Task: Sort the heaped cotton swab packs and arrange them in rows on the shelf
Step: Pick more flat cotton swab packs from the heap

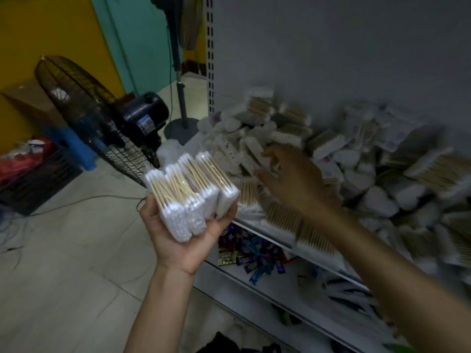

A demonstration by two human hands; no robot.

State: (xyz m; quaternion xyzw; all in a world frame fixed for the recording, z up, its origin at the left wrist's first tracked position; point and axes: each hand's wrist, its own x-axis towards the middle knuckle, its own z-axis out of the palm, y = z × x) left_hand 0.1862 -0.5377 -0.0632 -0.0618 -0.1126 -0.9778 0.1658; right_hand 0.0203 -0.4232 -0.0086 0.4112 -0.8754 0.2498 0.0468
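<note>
My left hand (186,238) grips a stack of several clear cotton swab packs (191,192), wooden sticks with white tips, held palm up in front of the shelf's left end. My right hand (293,174) reaches over the shelf (277,242) with fingers spread and relaxed, hovering above the heap of swab packs (356,169); it holds nothing. The heap covers the shelf from its left end to the right edge of view. A few packs (293,222) lie flat along the front edge under my right forearm.
A black floor fan (102,118) leans on the tiled floor left of the shelf, with a second fan stand (178,80) behind. The lower shelf holds small blue and gold wrapped packets (252,253). A dark crate (33,179) sits at far left.
</note>
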